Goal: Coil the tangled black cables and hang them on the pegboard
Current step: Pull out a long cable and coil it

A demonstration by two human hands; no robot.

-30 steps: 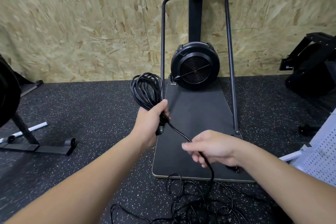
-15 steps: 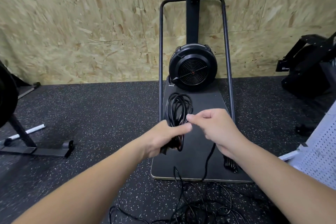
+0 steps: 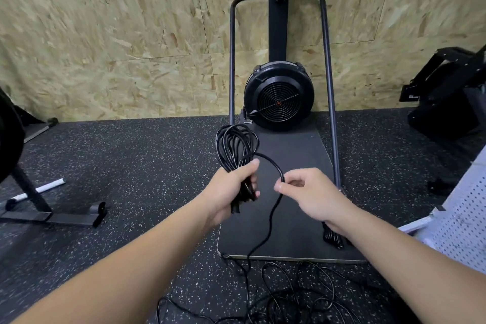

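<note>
My left hand (image 3: 231, 189) grips a bundle of black cable loops (image 3: 234, 147) that stands up above the fist. From the fist one strand arcs to the right into my right hand (image 3: 310, 192), which pinches it between thumb and fingers. Below that hand the strand (image 3: 268, 229) drops to a loose tangle of black cable (image 3: 294, 294) on the speckled floor at the bottom of the view. A white pegboard (image 3: 462, 221) leans at the right edge, partly cut off.
A black fan-wheel exercise machine (image 3: 278, 97) with a flat base board (image 3: 294, 166) and a metal frame stands straight ahead against the chipboard wall. Another machine's black stand (image 3: 47, 216) is on the left, more black equipment (image 3: 452, 92) at the right.
My hands, together half a second ago, have drawn apart: the right hand slid right and down along the strand, forming a new arc beside the coil in my left hand.
</note>
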